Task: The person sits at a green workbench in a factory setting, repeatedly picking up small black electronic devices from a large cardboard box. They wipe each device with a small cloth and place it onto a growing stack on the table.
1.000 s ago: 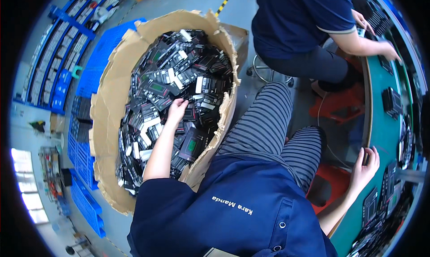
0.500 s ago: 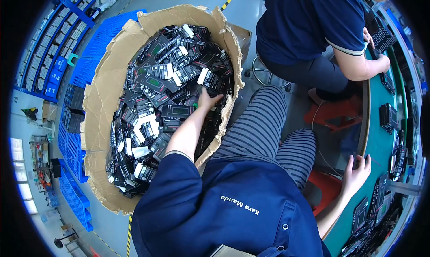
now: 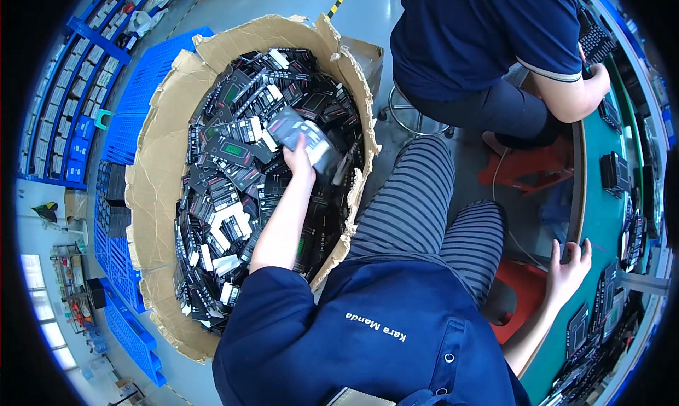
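Observation:
My left hand (image 3: 300,161) is over a big torn-edged cardboard bin (image 3: 161,134), closed round a small stack of flat black packages (image 3: 286,126) with white parts. Motion smears the stack, so its details are lost. Beneath it, a heap of similar black packages (image 3: 230,150) fills the bin, some with green windows and white edges. My right hand (image 3: 568,273) is at the edge of the green worktable (image 3: 596,218), fingers apart and holding nothing. Several flat black packages (image 3: 578,332) lie on the tabletop beside my right forearm.
A co-worker in a dark blue shirt (image 3: 488,35) sits ahead on the right, hands at the table. Under the table stands a red stool (image 3: 530,167). Blue pallets (image 3: 145,88) line the bin's left side, with blue shelving (image 3: 74,73) beyond.
My left hand has come up from the heap and moved left, bringing the stack of packages with it. My right hand stays by the table edge, barely shifted.

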Demonstrator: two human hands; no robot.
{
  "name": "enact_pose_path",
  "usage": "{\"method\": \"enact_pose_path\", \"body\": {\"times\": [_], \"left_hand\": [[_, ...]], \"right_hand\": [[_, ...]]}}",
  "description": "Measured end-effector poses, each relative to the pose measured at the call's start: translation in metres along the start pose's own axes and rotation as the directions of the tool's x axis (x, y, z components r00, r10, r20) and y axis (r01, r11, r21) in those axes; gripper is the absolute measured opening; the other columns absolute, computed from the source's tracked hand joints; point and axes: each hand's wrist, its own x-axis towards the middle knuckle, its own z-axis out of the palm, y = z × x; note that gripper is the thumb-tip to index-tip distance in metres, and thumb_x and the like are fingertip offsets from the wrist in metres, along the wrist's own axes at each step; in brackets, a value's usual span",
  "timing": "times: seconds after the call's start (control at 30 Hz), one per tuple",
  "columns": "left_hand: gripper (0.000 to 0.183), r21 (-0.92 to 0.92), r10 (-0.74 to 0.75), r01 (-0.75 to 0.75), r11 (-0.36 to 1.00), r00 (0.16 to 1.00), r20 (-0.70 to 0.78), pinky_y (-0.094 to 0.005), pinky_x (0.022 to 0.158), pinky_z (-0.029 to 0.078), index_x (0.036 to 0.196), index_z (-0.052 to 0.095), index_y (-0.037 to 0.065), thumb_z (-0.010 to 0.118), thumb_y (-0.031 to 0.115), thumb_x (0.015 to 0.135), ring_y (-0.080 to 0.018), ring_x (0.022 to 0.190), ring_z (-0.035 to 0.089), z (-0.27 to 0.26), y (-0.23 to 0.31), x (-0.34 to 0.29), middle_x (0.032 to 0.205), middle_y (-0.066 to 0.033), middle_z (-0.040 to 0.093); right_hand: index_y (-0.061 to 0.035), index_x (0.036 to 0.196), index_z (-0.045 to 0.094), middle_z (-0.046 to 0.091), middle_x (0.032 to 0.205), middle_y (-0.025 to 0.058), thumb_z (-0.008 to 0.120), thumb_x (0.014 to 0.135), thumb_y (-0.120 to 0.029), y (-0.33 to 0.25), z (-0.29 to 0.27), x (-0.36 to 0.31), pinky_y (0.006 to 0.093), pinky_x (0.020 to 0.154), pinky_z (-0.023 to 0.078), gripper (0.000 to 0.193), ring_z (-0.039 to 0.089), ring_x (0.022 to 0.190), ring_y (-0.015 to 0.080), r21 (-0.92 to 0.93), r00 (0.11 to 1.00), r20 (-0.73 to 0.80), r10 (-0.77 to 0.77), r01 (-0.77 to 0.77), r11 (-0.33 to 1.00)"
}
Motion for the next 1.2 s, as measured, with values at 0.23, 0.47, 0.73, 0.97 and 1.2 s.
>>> {"method": "enact_pose_path", "body": {"times": [0.23,0.47,0.73,0.97,1.2], "left_hand": [[0.065,-0.622,-0.412,0.181,0.762,0.876,-0.25,-0.0502,0.088,0.061,0.132,0.036,0.001,0.078,0.022,0.087,-0.0297,0.099,0.07,0.044,0.005,0.028,0.117,-0.016,0.065],[0.029,-0.559,-0.308,0.301,0.773,0.948,0.085,-0.0446,0.098,0.05,0.107,0.067,0.011,0.064,0.027,0.083,-0.025,0.098,0.068,0.044,-0.002,0.074,0.104,-0.0044,0.072],[0.05,-0.49,-0.444,0.388,0.781,0.896,0.002,-0.052,0.108,0.038,0.123,0.062,0.02,0.074,0.043,0.08,-0.0257,0.128,0.049,0.034,-0.004,0.077,0.131,-0.0018,0.06],[0.049,-0.548,-0.377,0.261,0.795,0.92,-0.109,-0.0579,0.097,0.048,0.123,0.06,0.014,0.074,0.035,0.081,-0.0308,0.112,0.062,0.039,-0.01,0.092,0.12,-0.0085,0.064],[0.051,-0.534,-0.431,0.268,0.802,0.878,-0.207,-0.0579,0.089,0.056,0.123,0.056,0.007,0.077,0.022,0.079,-0.0342,0.101,0.069,0.034,-0.011,0.102,0.116,-0.0133,0.068]], "right_hand": [[-0.0063,0.099,0.066,0.051,0.141,0.0191,0.077,0.086,-0.029,-0.001,0.0,0.002,0.0459,0.103,0.044,0.029,0.051,0.125,0.0377,0.0,1.0,-0.004,0.005,-0.005,1.0],[-0.0056,0.098,0.066,0.05,0.141,0.0194,0.078,0.085,-0.027,-0.004,0.0,0.003,0.046,0.103,0.044,0.028,0.05,0.125,0.0381,-0.043,1.0,0.011,0.011,-0.011,0.999],[-0.0058,0.096,0.066,0.05,0.142,0.0202,0.079,0.083,-0.026,-0.003,0.0,0.002,0.0469,0.103,0.044,0.028,0.05,0.124,0.0394,-0.048,1.0,0.029,0.01,-0.009,0.999],[-0.0057,0.097,0.066,0.049,0.142,0.0198,0.08,0.082,-0.026,-0.002,0.001,0.003,0.047,0.103,0.044,0.029,0.05,0.124,0.0393,-0.053,0.999,0.032,0.008,-0.006,0.999],[-0.0053,0.097,0.066,0.049,0.142,0.0196,0.08,0.082,-0.026,-0.009,-0.002,0.007,0.0466,0.103,0.045,0.029,0.05,0.125,0.039,-0.051,0.999,0.043,0.013,-0.011,0.999]]}}
